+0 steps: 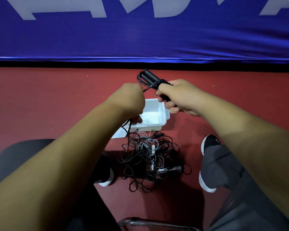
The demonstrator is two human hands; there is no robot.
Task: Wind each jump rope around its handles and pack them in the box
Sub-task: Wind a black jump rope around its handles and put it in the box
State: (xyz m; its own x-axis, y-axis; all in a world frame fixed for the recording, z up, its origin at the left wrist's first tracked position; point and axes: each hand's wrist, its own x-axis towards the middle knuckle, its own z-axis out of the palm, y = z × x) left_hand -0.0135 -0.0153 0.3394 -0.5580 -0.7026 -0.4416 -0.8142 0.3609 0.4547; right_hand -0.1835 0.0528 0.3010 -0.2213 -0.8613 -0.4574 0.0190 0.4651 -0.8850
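A pair of black cylindrical jump-rope handles [151, 77] is gripped by the right hand [178, 97], the fingers being curled round their lower ends while the upper ends are pointed up and to the left. Several turns of thin black cord [148, 88] are seen wound around the handles just beside the knuckles. The cord is drawn taut across to the left hand [132, 100], by which it is held in a closed fist, and from there it is let hang to a tangled heap of black and grey ropes [150, 157] on the red floor [57, 100]. A white rectangular plastic box [158, 117] is set on the floor below the hands, just beyond the heap.
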